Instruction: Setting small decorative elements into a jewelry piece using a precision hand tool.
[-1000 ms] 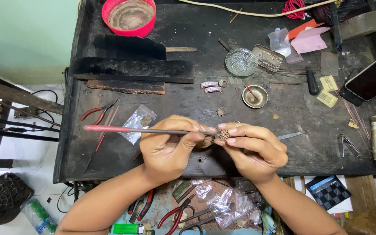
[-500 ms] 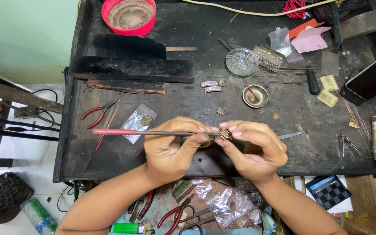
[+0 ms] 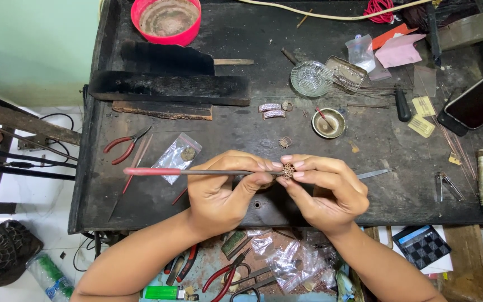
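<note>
at frame centre, left hand [image 3: 219, 193] grasps a pink-handled tool [image 3: 197, 172]; right hand [image 3: 322, 190] pinches a small filigree ornament [image 3: 288, 170]

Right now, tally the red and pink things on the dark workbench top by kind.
Round red plastic bowl: 1
Red-handled pliers: 1
Pink-handled thin metal tool, held in the left hand: 1
Coil of red wire: 1
Pink paper sheet: 1
Total: 5
</note>
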